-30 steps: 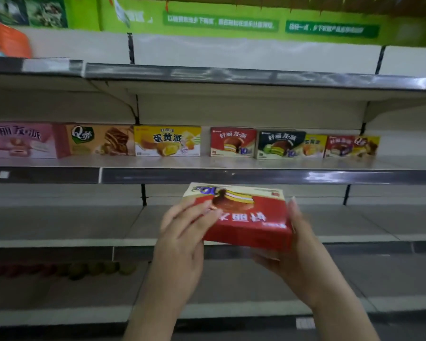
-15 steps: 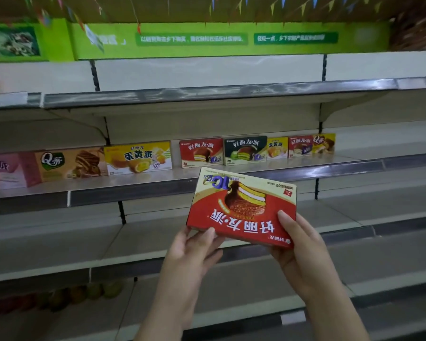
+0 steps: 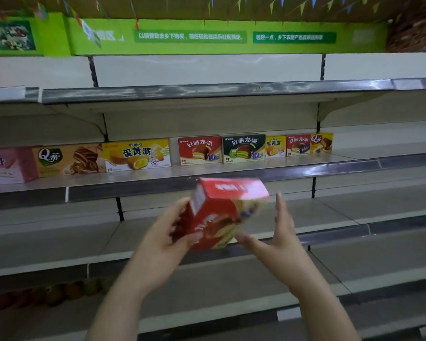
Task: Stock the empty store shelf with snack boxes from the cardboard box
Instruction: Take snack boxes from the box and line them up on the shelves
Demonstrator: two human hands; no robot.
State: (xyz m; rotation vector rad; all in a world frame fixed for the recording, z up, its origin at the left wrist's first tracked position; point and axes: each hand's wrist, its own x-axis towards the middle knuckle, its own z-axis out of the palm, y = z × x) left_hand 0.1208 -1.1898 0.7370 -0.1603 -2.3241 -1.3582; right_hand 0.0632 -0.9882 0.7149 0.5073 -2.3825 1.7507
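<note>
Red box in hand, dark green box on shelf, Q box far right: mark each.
red box (image 3: 221, 217): head view, on its blurred front face.
dark green box (image 3: 244, 148): head view, middle of its front panel.
Q box (image 3: 321, 143): head view, on its yellow front.

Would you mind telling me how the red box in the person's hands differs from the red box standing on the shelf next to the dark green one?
The held red box is tilted and blurred, off any shelf; the shelved red box stands upright and sharp beside the dark green box. The held one is gripped by the left hand, with the right hand open beside it; the shelved one is untouched. Both are red with a pie picture.
</note>
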